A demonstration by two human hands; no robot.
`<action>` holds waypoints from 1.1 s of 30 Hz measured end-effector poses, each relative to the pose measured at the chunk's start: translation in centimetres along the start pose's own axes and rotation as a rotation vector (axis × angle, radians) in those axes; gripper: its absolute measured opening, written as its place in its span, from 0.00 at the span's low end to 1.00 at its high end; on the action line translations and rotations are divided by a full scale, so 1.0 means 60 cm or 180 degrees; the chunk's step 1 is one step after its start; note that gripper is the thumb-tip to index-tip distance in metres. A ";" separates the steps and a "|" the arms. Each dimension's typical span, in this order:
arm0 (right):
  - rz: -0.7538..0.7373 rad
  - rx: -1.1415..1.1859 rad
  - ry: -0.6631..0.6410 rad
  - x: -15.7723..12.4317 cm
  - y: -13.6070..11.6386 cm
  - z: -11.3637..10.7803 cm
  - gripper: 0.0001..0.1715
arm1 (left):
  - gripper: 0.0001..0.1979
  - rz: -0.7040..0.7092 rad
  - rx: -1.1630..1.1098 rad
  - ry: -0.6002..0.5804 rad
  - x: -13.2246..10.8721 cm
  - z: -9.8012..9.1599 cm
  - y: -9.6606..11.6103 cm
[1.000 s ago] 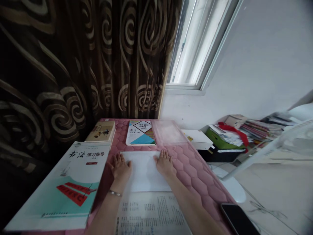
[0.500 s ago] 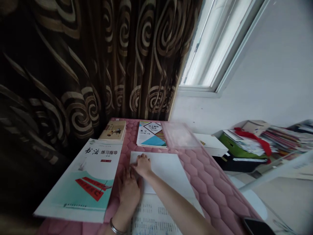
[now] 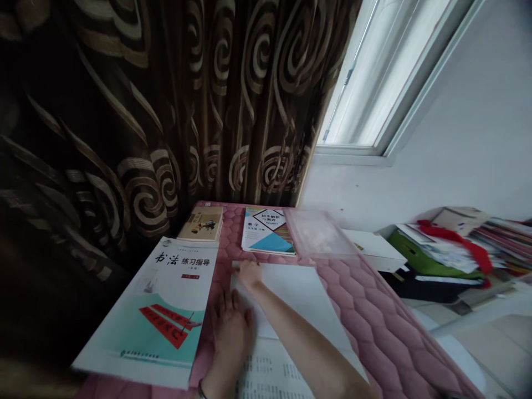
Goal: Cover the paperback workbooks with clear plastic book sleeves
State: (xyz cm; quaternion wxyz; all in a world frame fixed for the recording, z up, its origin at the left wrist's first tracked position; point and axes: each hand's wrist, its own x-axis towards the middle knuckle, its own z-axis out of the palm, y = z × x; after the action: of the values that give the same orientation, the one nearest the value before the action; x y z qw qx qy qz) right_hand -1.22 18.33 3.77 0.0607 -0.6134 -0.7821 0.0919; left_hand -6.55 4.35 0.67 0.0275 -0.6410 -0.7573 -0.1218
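An open booklet lies in front of me, with a blank white page (image 3: 286,288) at the top and a printed page (image 3: 266,368) below. Flat along its left edge rests my left hand (image 3: 233,330), fingers stretched out and holding nothing, with a band at the wrist. My right hand (image 3: 249,274) reaches across the booklet and touches the upper left corner of the blank page. Its fingers are bent and blurred, so their grip is unclear. Just left of my left hand is a large calligraphy workbook (image 3: 166,299) with a green and red cover.
A pink quilted cloth (image 3: 341,299) covers the table. Along the back are a tan book (image 3: 202,223), a mathematics workbook (image 3: 268,230) and a translucent plastic cover (image 3: 320,233). Beyond stand a white box (image 3: 378,249) and piled papers (image 3: 440,249). A dark curtain (image 3: 216,111) hangs behind.
The view has shifted so that everything sits slightly further right. My right hand stays at the page's upper left corner, its fingers now more blurred. My left hand remains flat along the edge.
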 end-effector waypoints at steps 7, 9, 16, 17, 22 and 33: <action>0.0042 0.0000 -0.0092 -0.023 0.013 0.018 0.24 | 0.25 0.0064 0.0143 0.0143 0.005 0.008 -0.001; 0.0141 0.0018 -0.0061 -0.002 0.015 0.013 0.25 | 0.25 0.0075 0.0110 0.0142 0.004 0.010 -0.001; 0.0266 0.0114 0.0237 0.032 0.003 -0.003 0.23 | 0.25 0.0041 0.0103 0.0061 -0.002 -0.002 0.003; 0.0248 0.0130 0.0267 0.022 0.003 -0.001 0.22 | 0.25 0.0044 0.0117 0.0032 -0.002 -0.005 0.003; 0.0137 0.0244 0.0239 -0.062 0.053 0.005 0.21 | 0.26 0.0052 0.0314 -0.0177 0.006 -0.011 0.004; 0.1213 0.0551 0.0369 -0.222 0.351 -0.061 0.13 | 0.24 0.0343 0.0399 -0.0239 0.012 -0.023 0.045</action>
State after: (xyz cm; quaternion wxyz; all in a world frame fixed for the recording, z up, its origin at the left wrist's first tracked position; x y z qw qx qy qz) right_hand 22.71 10.49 2.96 0.1396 -0.7469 -0.6363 0.1331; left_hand -4.18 5.15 2.53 0.0457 -0.6819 -0.7284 -0.0484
